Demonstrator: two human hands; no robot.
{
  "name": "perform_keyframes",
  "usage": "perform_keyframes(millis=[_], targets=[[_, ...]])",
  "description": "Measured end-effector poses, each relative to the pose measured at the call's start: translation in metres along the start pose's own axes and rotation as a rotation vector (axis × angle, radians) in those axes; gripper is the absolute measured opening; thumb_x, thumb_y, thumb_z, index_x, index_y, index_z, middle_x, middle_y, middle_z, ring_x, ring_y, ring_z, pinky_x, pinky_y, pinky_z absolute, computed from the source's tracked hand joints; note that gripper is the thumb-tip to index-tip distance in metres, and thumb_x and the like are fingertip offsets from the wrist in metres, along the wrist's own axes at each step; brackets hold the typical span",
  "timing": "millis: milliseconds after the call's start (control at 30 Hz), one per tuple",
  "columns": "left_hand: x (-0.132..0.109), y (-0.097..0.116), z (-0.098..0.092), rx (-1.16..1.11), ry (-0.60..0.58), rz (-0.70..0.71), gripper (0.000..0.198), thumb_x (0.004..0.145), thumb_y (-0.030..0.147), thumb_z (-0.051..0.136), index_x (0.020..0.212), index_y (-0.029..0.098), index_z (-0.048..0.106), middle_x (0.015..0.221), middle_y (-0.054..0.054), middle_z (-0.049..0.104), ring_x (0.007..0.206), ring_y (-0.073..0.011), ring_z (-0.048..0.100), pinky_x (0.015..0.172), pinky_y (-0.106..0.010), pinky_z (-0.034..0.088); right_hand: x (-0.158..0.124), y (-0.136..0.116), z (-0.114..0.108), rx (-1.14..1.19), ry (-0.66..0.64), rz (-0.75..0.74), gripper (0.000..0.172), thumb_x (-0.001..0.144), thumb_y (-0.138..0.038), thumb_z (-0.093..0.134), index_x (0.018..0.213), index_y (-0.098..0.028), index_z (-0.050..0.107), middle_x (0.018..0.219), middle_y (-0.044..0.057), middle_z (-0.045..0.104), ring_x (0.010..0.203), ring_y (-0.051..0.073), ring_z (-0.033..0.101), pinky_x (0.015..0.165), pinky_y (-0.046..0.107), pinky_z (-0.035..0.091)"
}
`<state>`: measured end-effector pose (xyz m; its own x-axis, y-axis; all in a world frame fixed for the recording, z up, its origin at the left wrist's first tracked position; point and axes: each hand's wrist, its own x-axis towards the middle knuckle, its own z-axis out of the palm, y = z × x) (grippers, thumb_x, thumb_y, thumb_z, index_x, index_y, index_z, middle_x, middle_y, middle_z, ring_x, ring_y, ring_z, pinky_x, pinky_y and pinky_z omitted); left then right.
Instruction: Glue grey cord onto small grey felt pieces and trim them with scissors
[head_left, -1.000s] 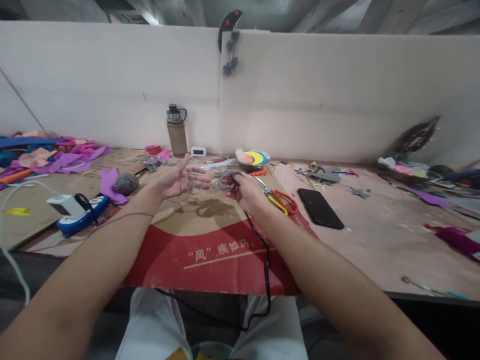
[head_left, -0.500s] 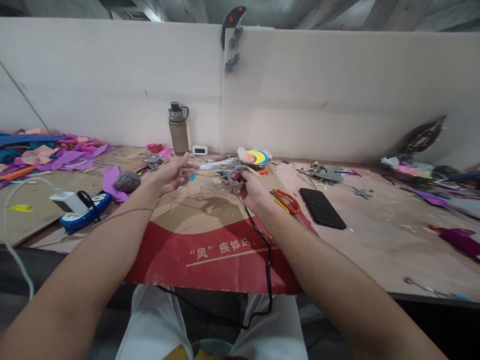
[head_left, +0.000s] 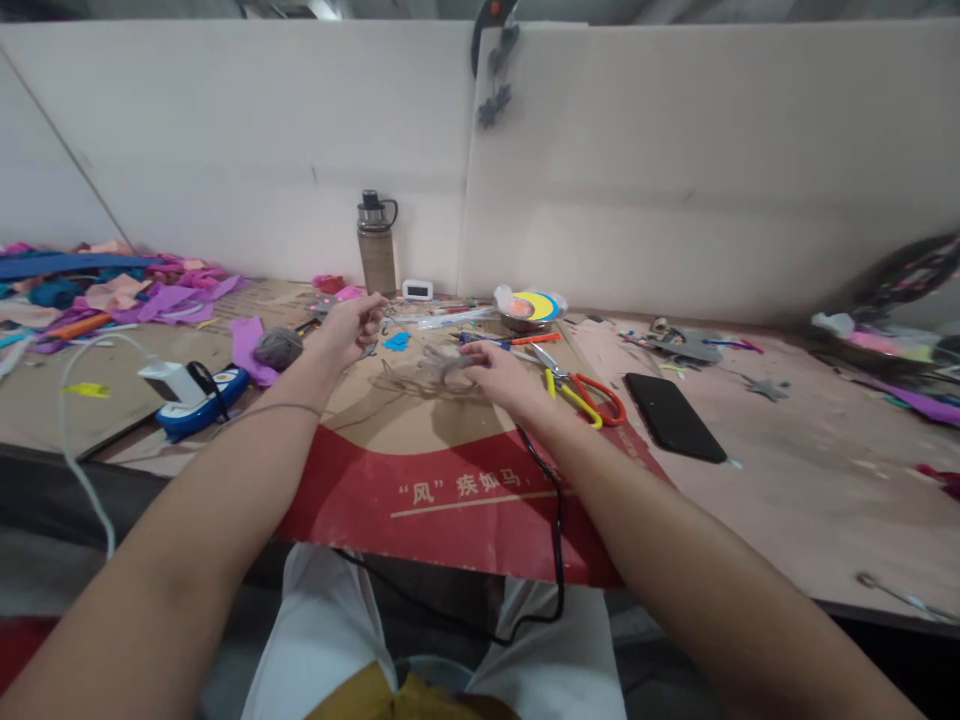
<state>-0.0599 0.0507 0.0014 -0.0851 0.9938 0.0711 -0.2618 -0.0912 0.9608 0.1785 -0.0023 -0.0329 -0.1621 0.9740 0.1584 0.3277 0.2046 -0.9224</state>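
My left hand (head_left: 355, 332) is held above the cardboard with its fingers pinched together; what sits between them is too small to make out. Further right, my right hand (head_left: 496, 370) has its thumb and fingers about a loose coil of thin greyish strand (head_left: 439, 368), blurred and spread low over the board. Whether the coil is yarn or wire I cannot tell. A grey strand crosses my left forearm, near a ball of grey yarn (head_left: 278, 348). Close to my right hand lie scissors with red handles (head_left: 600, 398) and a yellow-handled tool (head_left: 576, 402).
A black phone (head_left: 675, 418) lies at the right. At the back stand a bottle (head_left: 376, 250), a small white clock (head_left: 418, 290) and a bowl (head_left: 525, 322). A blue power strip (head_left: 202, 405) and coloured scraps (head_left: 150, 300) are on the left. A black cable (head_left: 559, 540) hangs over the front edge.
The coil, bunched up in my right hand before, now hangs looser and lower over the board. My left hand's fingers have drawn closer together. The whole view has shifted slightly.
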Motion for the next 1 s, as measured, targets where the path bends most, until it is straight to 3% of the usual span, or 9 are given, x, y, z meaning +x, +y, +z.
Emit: perform_keyframes(millis=[67,167,267,367,433,600,733,833,1000], targets=[[0.001,-0.008,0.0,0.242,0.055,0.071,0.011,0.077,0.02,0.062,0.069,0.013,0.059,0.055,0.003,0.05,0.037,-0.0033,0.033,0.034,-0.017,0.015,-0.002,0.005,0.003,-0.276,-0.037,-0.131,0.039,0.065,-0.011,0.054,0.103,-0.02,0.061,0.102,0.009,0.064,0.095,0.022,0.059,0.083,0.038,0.047],[-0.001,-0.018,0.003,0.696,0.1,0.182,0.018,0.079,0.024,0.06,0.064,0.014,0.059,0.056,-0.001,0.054,0.043,-0.0076,0.04,0.041,-0.021,0.029,-0.007,0.007,0.006,-0.46,-0.05,-0.249,0.045,0.067,-0.011,0.053,0.111,-0.02,0.06,0.112,0.012,0.062,0.108,0.027,0.055,0.095,0.048,0.042],[-0.006,-0.024,0.009,1.173,0.106,0.321,0.013,0.078,0.023,0.06,0.069,0.015,0.066,0.07,-0.007,0.066,0.068,-0.0161,0.058,0.063,-0.026,0.044,-0.019,-0.002,0.012,-0.489,0.077,-0.407,0.046,0.069,-0.009,0.051,0.114,-0.019,0.059,0.117,0.013,0.058,0.114,0.029,0.05,0.1,0.049,0.037],[-0.011,-0.028,0.017,1.404,0.125,0.356,0.019,0.082,0.028,0.056,0.085,0.016,0.071,0.089,-0.011,0.071,0.088,-0.022,0.062,0.08,-0.032,0.045,-0.038,-0.02,0.029,-0.367,0.019,-0.591,0.032,0.079,-0.014,0.051,0.11,-0.022,0.059,0.114,0.01,0.059,0.113,0.025,0.05,0.098,0.044,0.04],[-0.013,-0.03,0.02,1.448,0.123,0.373,0.02,0.085,0.028,0.053,0.086,0.016,0.07,0.089,-0.011,0.07,0.087,-0.0228,0.063,0.079,-0.033,0.045,-0.051,-0.034,0.046,-0.316,-0.081,-0.656,0.026,0.084,-0.023,0.056,0.11,-0.024,0.059,0.112,0.008,0.06,0.112,0.024,0.05,0.099,0.043,0.04],[-0.019,-0.035,0.024,1.513,0.022,0.362,0.024,0.088,0.029,0.05,0.082,0.015,0.069,0.082,-0.014,0.066,0.083,-0.0261,0.063,0.075,-0.038,0.043,-0.065,-0.063,0.093,-0.304,-0.198,-0.746,0.031,0.087,-0.041,0.06,0.115,-0.026,0.061,0.116,0.009,0.058,0.114,0.026,0.048,0.104,0.043,0.038],[-0.027,-0.04,0.026,1.522,0.001,0.399,0.023,0.089,0.026,0.049,0.087,0.014,0.069,0.091,-0.018,0.067,0.09,-0.0277,0.063,0.079,-0.039,0.043,-0.059,-0.074,0.121,-0.308,-0.304,-0.784,0.007,0.088,-0.028,0.059,0.088,-0.026,0.066,0.104,0.005,0.062,0.106,0.024,0.052,0.1,0.04,0.04],[-0.026,-0.043,0.023,1.454,-0.009,0.379,0.019,0.086,0.024,0.053,0.086,0.014,0.07,0.089,-0.016,0.068,0.09,-0.0264,0.063,0.079,-0.038,0.044,-0.056,-0.079,0.124,-0.216,-0.351,-0.705,0.013,0.086,-0.018,0.055,0.074,-0.023,0.056,0.084,0.003,0.061,0.088,0.02,0.055,0.089,0.037,0.044],[-0.012,-0.036,0.007,1.247,0.008,0.253,0.016,0.08,0.024,0.06,0.072,0.013,0.07,0.071,-0.01,0.064,0.086,-0.024,0.062,0.076,-0.035,0.043,-0.047,-0.072,0.094,0.198,-0.252,-0.341,0.017,0.09,-0.029,0.045,0.075,-0.023,0.05,0.074,0.0,0.059,0.071,0.014,0.054,0.071,0.03,0.047]])
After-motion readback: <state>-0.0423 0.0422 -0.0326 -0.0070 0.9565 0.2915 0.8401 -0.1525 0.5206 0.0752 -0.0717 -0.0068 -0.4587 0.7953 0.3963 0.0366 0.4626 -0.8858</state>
